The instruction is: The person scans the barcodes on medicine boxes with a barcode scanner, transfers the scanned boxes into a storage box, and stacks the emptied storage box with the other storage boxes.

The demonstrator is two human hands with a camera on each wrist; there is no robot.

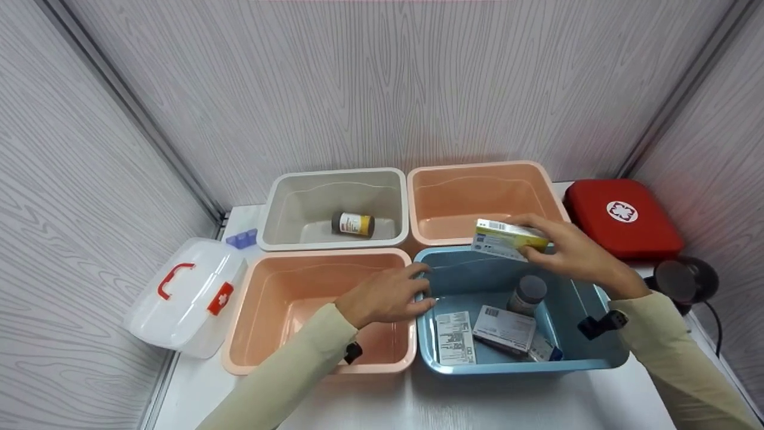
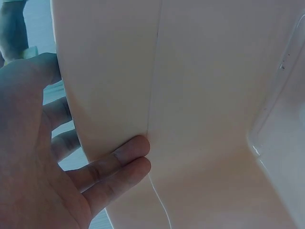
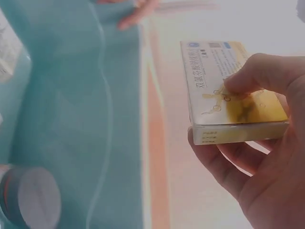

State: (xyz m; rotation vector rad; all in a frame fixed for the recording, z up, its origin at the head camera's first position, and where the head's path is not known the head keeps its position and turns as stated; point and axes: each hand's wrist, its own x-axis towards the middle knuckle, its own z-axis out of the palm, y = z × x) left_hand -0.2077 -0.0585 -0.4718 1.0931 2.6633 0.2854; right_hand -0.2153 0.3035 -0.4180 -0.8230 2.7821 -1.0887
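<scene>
My right hand [image 1: 558,251] holds a white and yellow medicine box [image 3: 224,95] above the far rim of the blue bin [image 1: 525,368]. The thumb presses its printed face and fingers support it from below. My left hand [image 1: 391,295] rests over the adjoining rims of the blue bin and the near orange bin [image 1: 322,258]. Two of its fingers [image 2: 119,160] touch the orange bin's inner wall; others lie beyond the rim. Inside the blue bin are a dark-capped bottle [image 1: 528,294], a white box [image 1: 505,327], a printed white box [image 1: 455,337] and another small box [image 1: 543,348].
Behind stand a grey bin [image 1: 334,246] holding a bottle [image 1: 353,224] and a second orange bin [image 1: 477,169]. A clear first-aid case [image 1: 185,292] and blue pill organizer [image 1: 242,239] stand left. At right are a red case [image 1: 627,221] and a dark round object with a cable [image 1: 686,280].
</scene>
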